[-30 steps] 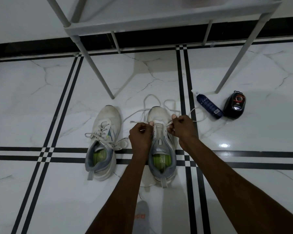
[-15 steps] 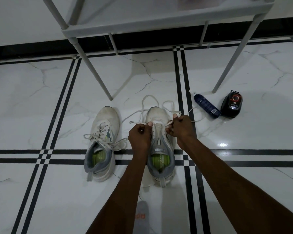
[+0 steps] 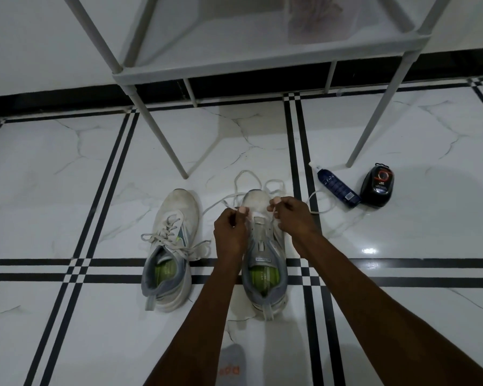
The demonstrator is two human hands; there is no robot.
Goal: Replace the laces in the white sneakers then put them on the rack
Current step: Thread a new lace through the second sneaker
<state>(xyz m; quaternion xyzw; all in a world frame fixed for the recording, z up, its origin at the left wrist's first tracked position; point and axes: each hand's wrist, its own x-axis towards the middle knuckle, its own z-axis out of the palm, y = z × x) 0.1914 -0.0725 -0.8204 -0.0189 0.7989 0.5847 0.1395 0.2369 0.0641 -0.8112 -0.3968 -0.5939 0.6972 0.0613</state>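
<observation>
Two white sneakers stand on the marble floor, toes pointing away from me. The left sneaker point(image 3: 171, 246) is laced, with its lace ends loose. Over the right sneaker point(image 3: 264, 263) my left hand point(image 3: 230, 229) pinches one end of a white lace point(image 3: 246, 181) at the lower eyelets. My right hand point(image 3: 292, 215) pinches the other end on the shoe's right side. The rest of the lace lies in loops on the floor beyond the toe. The grey rack point(image 3: 262, 62) stands just behind the shoes.
A dark blue spray bottle point(image 3: 338, 188) lies on the floor to the right, beside a black shoe-polish sponge point(image 3: 377, 186). Rack legs point(image 3: 162, 137) stand behind the shoes. A folded cloth point(image 3: 318, 18) rests on the rack shelf. My grey sock point(image 3: 232, 366) shows at the bottom.
Both hands stay at the right sneaker's front eyelets, still pinching the lace ends. The view has tilted up a little, showing more of the rack shelf.
</observation>
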